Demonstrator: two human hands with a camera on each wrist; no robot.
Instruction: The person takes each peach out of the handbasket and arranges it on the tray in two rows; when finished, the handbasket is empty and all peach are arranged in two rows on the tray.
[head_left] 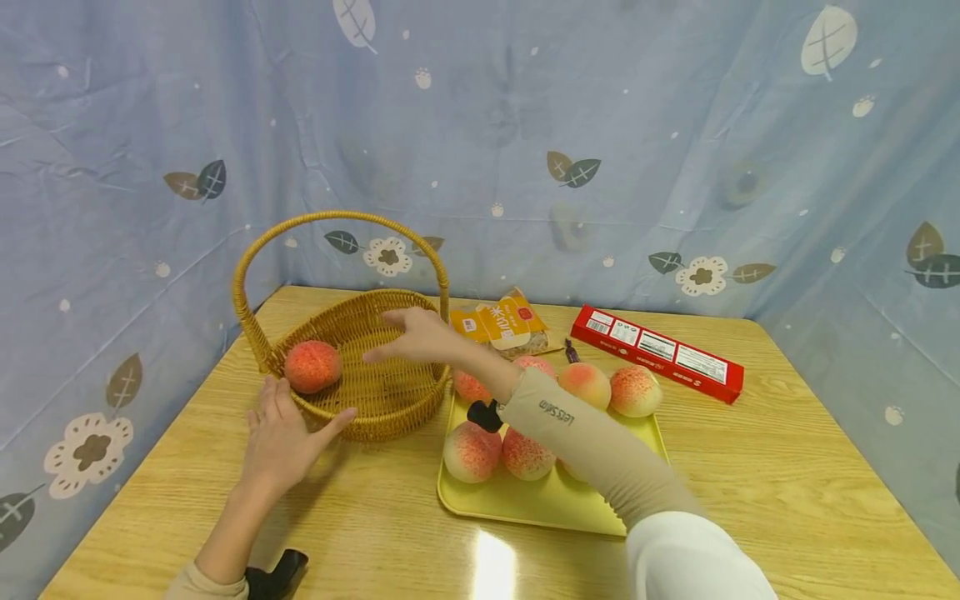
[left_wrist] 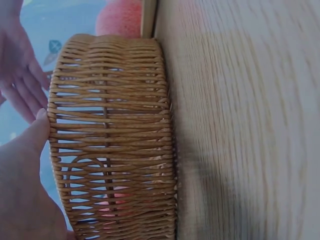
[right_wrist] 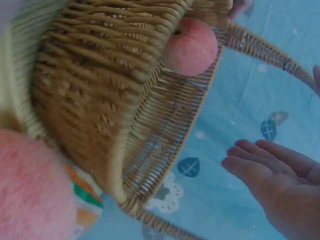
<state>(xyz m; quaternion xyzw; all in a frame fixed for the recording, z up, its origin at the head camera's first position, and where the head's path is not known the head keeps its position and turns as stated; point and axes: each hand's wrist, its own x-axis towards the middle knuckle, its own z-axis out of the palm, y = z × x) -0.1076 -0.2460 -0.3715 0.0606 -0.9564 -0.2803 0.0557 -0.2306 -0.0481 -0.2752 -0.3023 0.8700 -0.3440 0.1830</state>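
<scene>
A wicker basket [head_left: 397,427] with a tall arched handle stands at the left of the table, one peach [head_left: 312,367] inside against its left side. My left hand [head_left: 281,442] touches the front left of the basket, its fingers extended and the thumb spread; in the left wrist view the thumb [left_wrist: 37,131] lies at the rim. Over the basket's right part hovers my right hand [head_left: 416,335], fingers apart and holding nothing. The right wrist view shows this hand [right_wrist: 285,187] beside the basket's opening, with the peach [right_wrist: 192,47] apart from it.
A yellow tray [head_left: 525,510] with several peaches [head_left: 472,452] lies right of the basket, partly under my right forearm. Behind it are an orange and clear food bag [head_left: 506,323], a small dark item [head_left: 572,351] and a long red box [head_left: 660,353]. A patterned blue curtain [head_left: 495,167] hangs behind.
</scene>
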